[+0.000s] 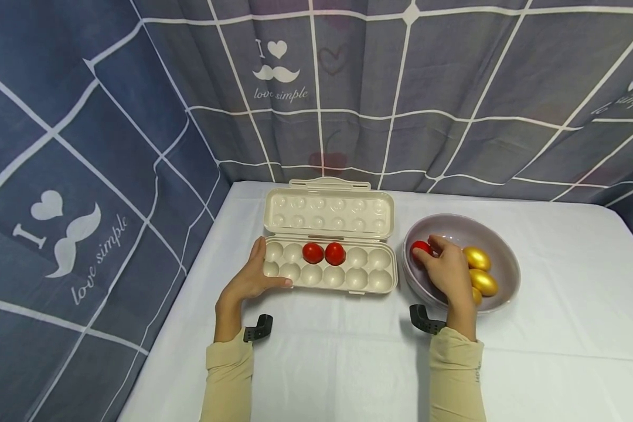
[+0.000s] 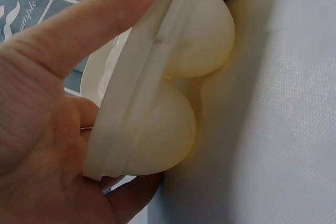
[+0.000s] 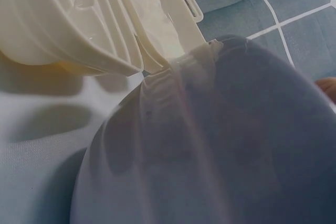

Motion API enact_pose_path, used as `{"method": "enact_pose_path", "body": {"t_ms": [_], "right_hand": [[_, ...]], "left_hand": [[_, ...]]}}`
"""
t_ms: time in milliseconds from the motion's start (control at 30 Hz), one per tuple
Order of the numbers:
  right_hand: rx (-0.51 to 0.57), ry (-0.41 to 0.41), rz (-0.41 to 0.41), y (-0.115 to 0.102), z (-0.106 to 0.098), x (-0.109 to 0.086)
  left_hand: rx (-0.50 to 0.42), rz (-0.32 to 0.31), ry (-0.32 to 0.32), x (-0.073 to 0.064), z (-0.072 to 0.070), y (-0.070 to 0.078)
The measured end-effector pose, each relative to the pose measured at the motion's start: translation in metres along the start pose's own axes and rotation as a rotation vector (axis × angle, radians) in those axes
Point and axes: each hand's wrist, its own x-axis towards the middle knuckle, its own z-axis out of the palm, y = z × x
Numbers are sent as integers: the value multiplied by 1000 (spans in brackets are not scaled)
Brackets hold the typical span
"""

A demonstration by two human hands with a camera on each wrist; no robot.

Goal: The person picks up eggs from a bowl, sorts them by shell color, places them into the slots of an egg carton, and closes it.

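Note:
A cream plastic egg carton [image 1: 345, 288] lies with its lid folded back, and two red eggs [image 1: 313, 253] sit side by side in its back row. My left hand [image 1: 249, 278] grips the carton's left end; in the left wrist view the thumb [image 2: 100, 19] lies over the rim and fingers curl beneath the cups. Inside a mauve bowl [image 1: 498, 243], my right hand [image 1: 445, 266] pinches another red egg [image 1: 421, 246] between thumb and fingers. Gold eggs [image 1: 482, 282] lie beside that hand in the bowl. The bowl's wall hides most of the hand in the right wrist view.
The open lid [image 1: 329, 212] extends behind the cups toward the grey checked curtain [image 1: 348, 70]. Close to the carton's right end stands the bowl. White cloth [image 1: 343, 351] covers the table, and another curtain [image 1: 84, 176] hangs along the left.

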Motion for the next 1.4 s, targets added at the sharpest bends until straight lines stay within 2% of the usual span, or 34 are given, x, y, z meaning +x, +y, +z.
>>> {"method": "enact_pose_path", "body": {"t_ms": [167,367,600,800,1167,1400], "right_hand": [[-13,-26,6,-2,-1,0],[-70,-39,-2,-2,-1,1],[-153,-96,-16,-1,-1,2],[-151,-130,-38,-1,1,1],[-146,-123,-49,1,1,2],[-161,-114,-44,2,3,0]], "left_hand": [[-4,0,1,0,-1,2],[0,3,1,1,-3,3],[6,-3,-2,1,-2,3],[13,-9,-5,-1,-1,2],[5,5,2,0,-2,3],[16,-17,-12,-1,0,2]]}}
